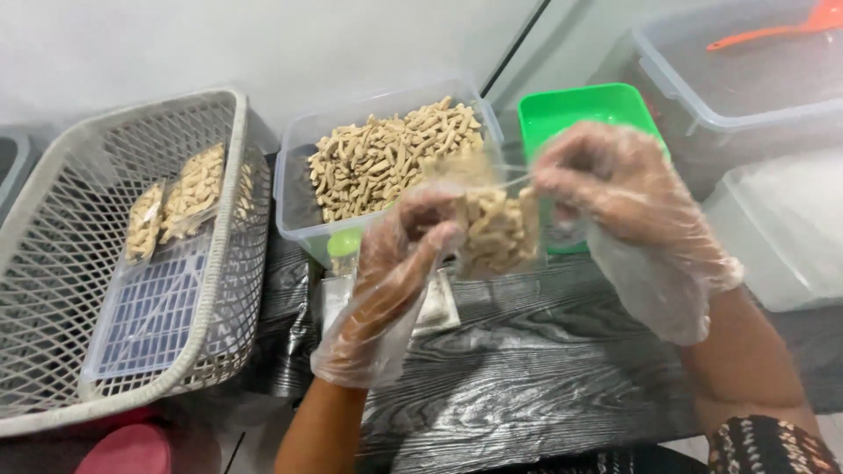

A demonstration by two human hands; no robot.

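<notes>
Both my hands wear loose clear plastic gloves. Between them I hold up a small clear bag (497, 230) filled with beige stick-shaped snacks. My left hand (395, 263) grips the bag's left side. Pinching its upper right edge is my right hand (606, 189). The bag hangs above a dark wood-grain table (527, 386). Just behind it stands a clear plastic tub (299, 189) heaped with the same loose snack sticks (391, 158).
A white wire-mesh basket (219, 290) at the left holds two filled snack bags (180, 197). A green tray (571, 110) sits behind my right hand. Clear lidded bins (746, 88) stand at the right, one with an orange scoop (773, 31). A small flat scale (435, 307) lies under my left hand.
</notes>
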